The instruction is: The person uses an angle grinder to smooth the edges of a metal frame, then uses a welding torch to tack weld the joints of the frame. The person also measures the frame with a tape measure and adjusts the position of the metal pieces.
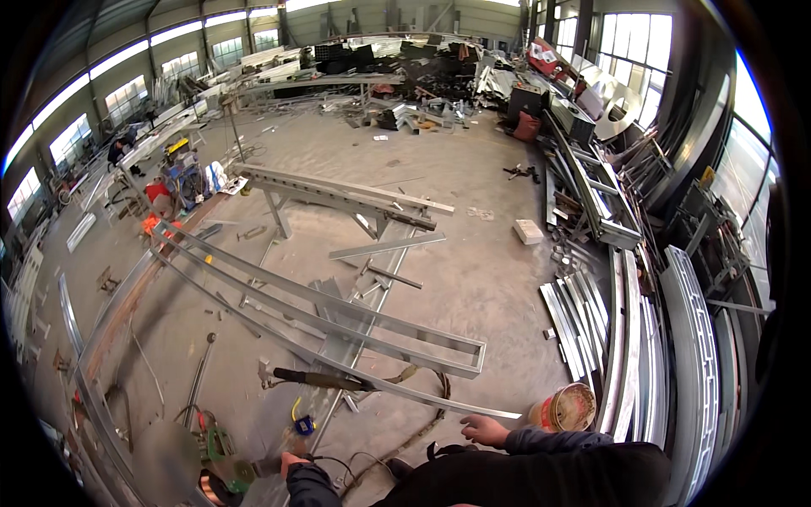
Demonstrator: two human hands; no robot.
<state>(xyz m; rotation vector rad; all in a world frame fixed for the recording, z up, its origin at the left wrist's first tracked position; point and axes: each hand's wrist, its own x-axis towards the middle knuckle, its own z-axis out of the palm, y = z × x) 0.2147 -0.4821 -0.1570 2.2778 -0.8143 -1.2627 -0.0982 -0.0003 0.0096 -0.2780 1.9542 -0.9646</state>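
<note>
My right hand (484, 430) reaches out with its fingers apart and nothing in them, just below the near end of a long thin metal bar (439, 399). Low and left of centre, my left hand (291, 462) looks curled; what it may hold is hidden. A thin black cable (334, 460) shows beside it. Just above lies a blue and yellow tape measure (304, 423). A dark tool with a brown-wrapped handle (321, 378) lies across the metal, its cable (444, 397) curving down between my hands.
A long rectangular metal frame (372, 324) stretches away to the far left, with a steel trestle (338, 196) beyond. A dirty bucket (568, 408) stands right of my right hand. Stacked metal profiles (629, 338) line the right side. Green equipment (221, 452) and a copper-coloured spool (217, 488) sit lower left.
</note>
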